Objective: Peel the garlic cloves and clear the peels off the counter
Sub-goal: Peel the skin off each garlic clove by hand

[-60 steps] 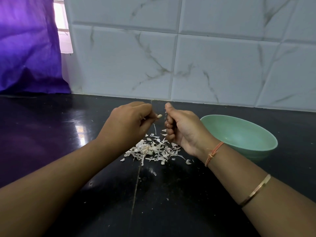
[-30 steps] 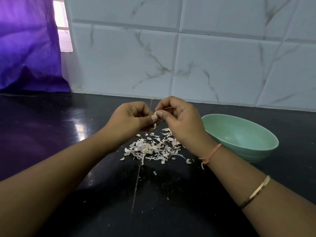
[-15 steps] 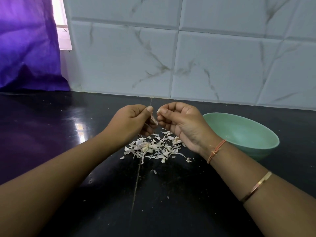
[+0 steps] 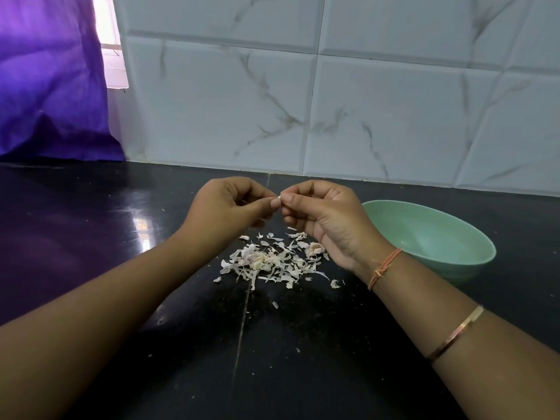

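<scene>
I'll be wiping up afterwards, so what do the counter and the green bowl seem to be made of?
The counter looks like polished black stone, perhaps granite: it shows a mirror-like glare and a thin seam. The green bowl looks like plastic or melamine, judging by its even colour and soft sheen; glazed ceramic cannot be ruled out.

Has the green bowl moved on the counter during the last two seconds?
No. The green bowl stays at the same spot relative to the counter seam.

1. The left hand (image 4: 230,207) and the right hand (image 4: 321,213), apart two seconds ago, now meet at the fingertips.
2. Together they now pinch a small garlic clove (image 4: 278,196).
</scene>
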Available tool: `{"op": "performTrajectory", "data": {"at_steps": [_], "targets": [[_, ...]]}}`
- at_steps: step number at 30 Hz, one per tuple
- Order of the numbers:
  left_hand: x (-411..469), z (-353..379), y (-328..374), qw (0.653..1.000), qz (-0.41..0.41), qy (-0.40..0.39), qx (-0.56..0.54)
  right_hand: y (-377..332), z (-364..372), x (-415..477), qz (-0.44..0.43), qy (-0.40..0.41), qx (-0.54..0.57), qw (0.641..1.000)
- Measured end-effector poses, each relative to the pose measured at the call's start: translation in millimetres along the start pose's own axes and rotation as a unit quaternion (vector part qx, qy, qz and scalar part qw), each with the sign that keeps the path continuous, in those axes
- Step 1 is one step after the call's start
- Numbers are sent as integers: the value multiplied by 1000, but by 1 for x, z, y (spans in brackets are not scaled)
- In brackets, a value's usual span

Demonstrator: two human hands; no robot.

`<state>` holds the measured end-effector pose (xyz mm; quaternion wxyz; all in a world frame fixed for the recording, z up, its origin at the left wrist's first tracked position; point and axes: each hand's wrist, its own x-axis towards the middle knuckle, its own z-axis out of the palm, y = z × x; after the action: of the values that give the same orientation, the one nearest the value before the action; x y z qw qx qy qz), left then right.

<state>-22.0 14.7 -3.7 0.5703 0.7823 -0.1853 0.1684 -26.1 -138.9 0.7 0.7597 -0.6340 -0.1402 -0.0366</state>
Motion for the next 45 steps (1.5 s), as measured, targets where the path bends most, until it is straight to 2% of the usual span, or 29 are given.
{"op": "performTrajectory", "data": {"at_steps": [6, 12, 17, 24, 27, 29, 33, 37, 42, 45], "targets": [[-1, 2, -3, 996, 58, -15, 72, -2, 5, -2, 27, 11, -38, 999], [-2, 1, -3, 974, 137, -11, 180, -7, 5, -1, 90, 18, 22, 996], [-3, 1, -2, 975, 135, -9, 177, -7, 6, -1, 134, -3, 85, 987], [0, 1, -7, 986, 98, 3, 134, -2, 6, -2, -8, 4, -79, 997], [2, 0, -9, 985, 94, 3, 143, 2, 5, -2, -99, -9, -217, 971], [2, -1, -8, 985, 92, 3, 147, 3, 5, -2, -125, -4, -263, 957], [0, 0, -5, 984, 107, 4, 144, -1, 6, -2, -76, 1, -157, 985], [-2, 0, -3, 980, 128, 8, 152, -4, 9, -2, -11, 6, -68, 998], [-3, 2, -2, 980, 130, 16, 147, -7, 8, -2, 36, 23, -10, 999], [-1, 1, -4, 987, 106, 36, 112, -6, 5, -2, 35, 4, -4, 999]]}}
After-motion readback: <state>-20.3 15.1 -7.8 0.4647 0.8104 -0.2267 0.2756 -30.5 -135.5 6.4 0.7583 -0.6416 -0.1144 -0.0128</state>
